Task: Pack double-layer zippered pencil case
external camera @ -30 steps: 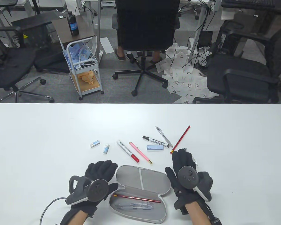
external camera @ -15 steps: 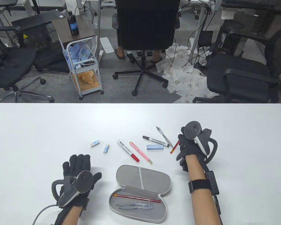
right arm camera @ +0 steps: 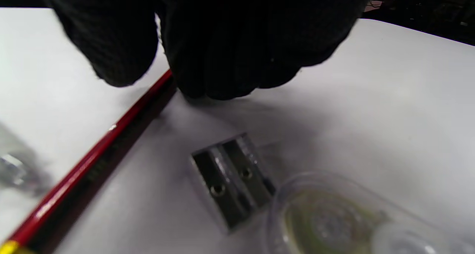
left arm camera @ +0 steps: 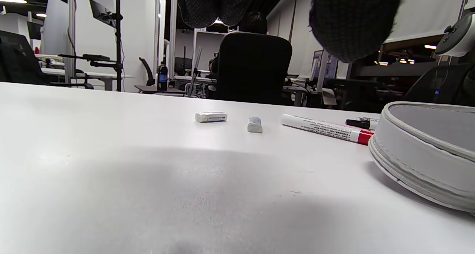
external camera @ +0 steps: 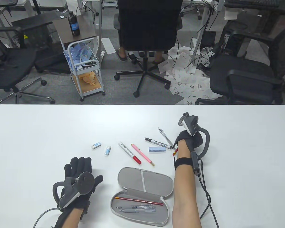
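Note:
The grey pencil case [external camera: 156, 181] lies open near the table's front edge, with a red pencil [external camera: 139, 201] and clear pens [external camera: 136, 209] in its lower half. Its rim shows in the left wrist view [left arm camera: 426, 150]. My left hand [external camera: 80, 166] lies flat and open on the table to the left of the case, holding nothing. My right hand [external camera: 188, 140] is curled over a second red pencil [external camera: 175, 152]. In the right wrist view the thumb and fingers [right arm camera: 222, 61] close on either side of that pencil [right arm camera: 92, 161], which still lies on the table.
Two small erasers [external camera: 96, 145] [external camera: 107, 150], a white-and-red marker [external camera: 129, 153], a pink pen [external camera: 142, 154], a blue block [external camera: 157, 149], a black-capped marker [external camera: 156, 142] and a clear pen [external camera: 166, 138] lie beyond the case. A metal sharpener [right arm camera: 232, 179] and a clear round item [right arm camera: 334, 217] lie under my right wrist.
My right hand moved from beside the case out to the far red pencil and curled over it. My left hand drew back left from the case and laid flat.

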Demonstrator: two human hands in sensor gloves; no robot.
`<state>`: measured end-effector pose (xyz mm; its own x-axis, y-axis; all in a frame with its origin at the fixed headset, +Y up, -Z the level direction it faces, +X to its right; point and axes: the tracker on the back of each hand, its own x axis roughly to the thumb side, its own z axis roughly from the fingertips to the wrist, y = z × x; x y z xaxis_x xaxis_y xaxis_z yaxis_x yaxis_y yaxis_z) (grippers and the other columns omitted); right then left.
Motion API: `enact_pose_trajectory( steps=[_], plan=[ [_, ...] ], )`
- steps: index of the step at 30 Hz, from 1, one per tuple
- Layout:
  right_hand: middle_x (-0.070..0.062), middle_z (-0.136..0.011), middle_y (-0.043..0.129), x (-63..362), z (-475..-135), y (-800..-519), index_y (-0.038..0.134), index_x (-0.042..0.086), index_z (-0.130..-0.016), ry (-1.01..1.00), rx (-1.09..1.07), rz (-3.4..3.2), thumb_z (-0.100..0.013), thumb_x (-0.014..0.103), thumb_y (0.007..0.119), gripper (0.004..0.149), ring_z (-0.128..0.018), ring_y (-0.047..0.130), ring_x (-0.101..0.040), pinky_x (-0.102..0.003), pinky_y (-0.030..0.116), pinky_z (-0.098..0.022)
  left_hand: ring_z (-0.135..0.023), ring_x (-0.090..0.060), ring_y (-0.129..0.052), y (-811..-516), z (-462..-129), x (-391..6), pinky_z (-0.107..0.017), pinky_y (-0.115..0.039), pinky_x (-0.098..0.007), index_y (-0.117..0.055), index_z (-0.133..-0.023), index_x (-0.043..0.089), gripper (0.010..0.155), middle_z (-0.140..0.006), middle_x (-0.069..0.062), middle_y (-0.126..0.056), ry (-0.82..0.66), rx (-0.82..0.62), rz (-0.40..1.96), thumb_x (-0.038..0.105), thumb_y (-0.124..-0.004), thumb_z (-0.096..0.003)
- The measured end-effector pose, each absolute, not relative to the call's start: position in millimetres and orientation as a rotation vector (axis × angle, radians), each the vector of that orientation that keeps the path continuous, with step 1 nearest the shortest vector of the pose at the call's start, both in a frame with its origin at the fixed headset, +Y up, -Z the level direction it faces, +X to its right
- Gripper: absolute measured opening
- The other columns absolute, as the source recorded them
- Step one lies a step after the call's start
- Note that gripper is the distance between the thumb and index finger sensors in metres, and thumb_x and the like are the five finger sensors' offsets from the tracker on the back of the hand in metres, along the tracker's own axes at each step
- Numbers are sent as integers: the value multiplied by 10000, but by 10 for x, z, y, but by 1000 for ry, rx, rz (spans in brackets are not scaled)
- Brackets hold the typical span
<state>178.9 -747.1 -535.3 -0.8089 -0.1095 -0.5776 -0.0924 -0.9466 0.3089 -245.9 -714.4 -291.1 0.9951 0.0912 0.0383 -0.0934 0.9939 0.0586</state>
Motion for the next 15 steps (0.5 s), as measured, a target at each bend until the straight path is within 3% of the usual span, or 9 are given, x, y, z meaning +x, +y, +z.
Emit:
enact_pose_trajectory(
  steps=[6,15],
  plan=[
    [-33,-658,987,1784,-5354,-7497,912,184,-752,-485,1051,-2961,-458,468,860,412,-537,937,-250,-299,827,-395,-1069,-521,-431,-7142,-2886,-2430,-729,-333,-631,-547,-1164,72,886,-1184,-215,-575,-60,49,101,579,-850,-504],
    [-84,-655,974,1742,-5361,-7465,887,117,-765,-547,1088,-2946,-488,446,865,430,-524,934,-283,-328,829,-392,-1068,-524,-414,-7188,-2902,-2420,-727,-321,-631,-540,-1167,68,888,-1186,-223,-565,-56,9,103,579,-847,-508]
  ],
)
